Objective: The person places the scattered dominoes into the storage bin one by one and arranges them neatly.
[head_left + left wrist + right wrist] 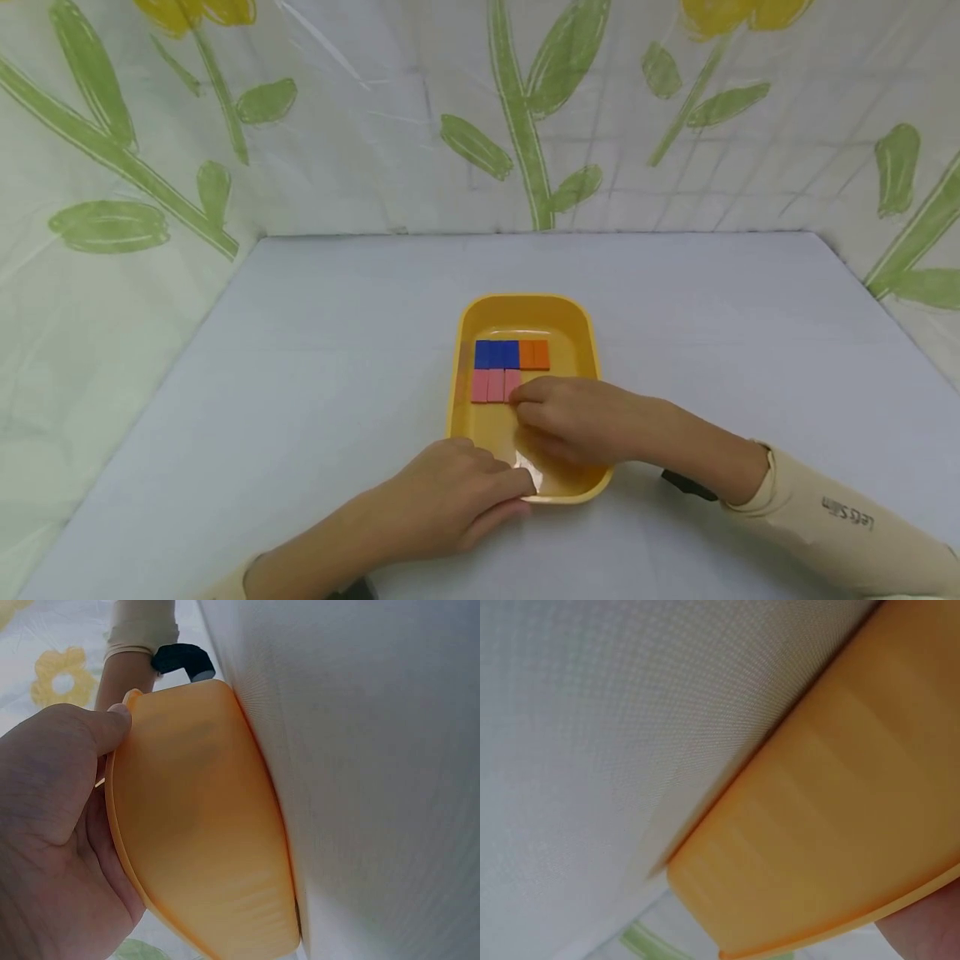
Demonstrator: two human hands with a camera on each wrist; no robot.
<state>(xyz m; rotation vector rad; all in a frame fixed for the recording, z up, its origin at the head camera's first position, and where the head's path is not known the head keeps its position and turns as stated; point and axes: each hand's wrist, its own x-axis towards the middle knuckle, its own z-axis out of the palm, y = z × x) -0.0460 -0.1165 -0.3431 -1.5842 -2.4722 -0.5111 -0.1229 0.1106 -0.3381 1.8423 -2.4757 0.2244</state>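
Note:
A yellow tray (525, 302) stands on the table, seen from outside in both wrist views. My left hand (468, 496) grips its near-left rim, and in the left wrist view the thumb (112, 729) lies against the rim. Inside the tray, three blue tiles (497, 354) and two orange tiles (534, 355) form one row. Three pink tiles (488, 386) stand side by side in a second row directly below the blue ones. My right hand (581, 421) reaches over the right wall, its curled fingers holding the rightmost pink tile. The right thumb is hidden in the head view.
The tray rests on a white-covered table (337, 350). Behind and at the sides hangs a pale curtain (360, 150) with green stems and yellow flowers. Dark bands (688, 485) show under the wrists.

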